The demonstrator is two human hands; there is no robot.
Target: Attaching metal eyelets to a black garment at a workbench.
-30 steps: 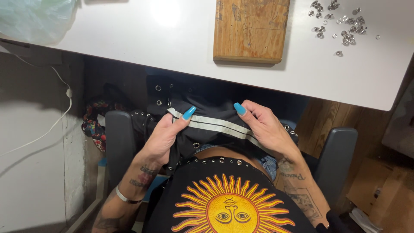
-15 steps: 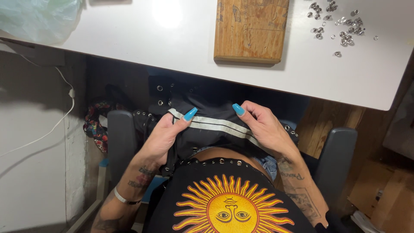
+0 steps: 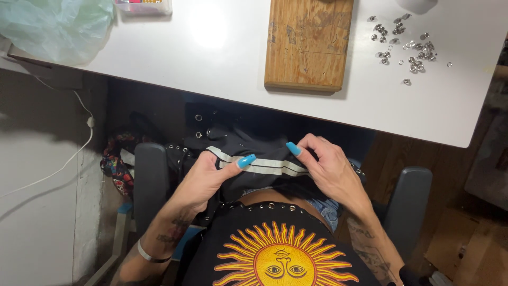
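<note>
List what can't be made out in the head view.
- Black garment: its far part lies in shadow under the white table.
- Left hand and right hand: fingertips tucked into the fabric.
- Metal eyelets: too small to count.
- Clear box: cut off by the top edge.

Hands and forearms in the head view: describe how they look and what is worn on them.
Both hands, left hand and right hand, are bare, with long, squared nails painted bright turquoise. The arms carry no sleeves. The left wrist wears a thin silver bangle. Dark tattoos mark both forearms; their designs are too small to make out.
</note>
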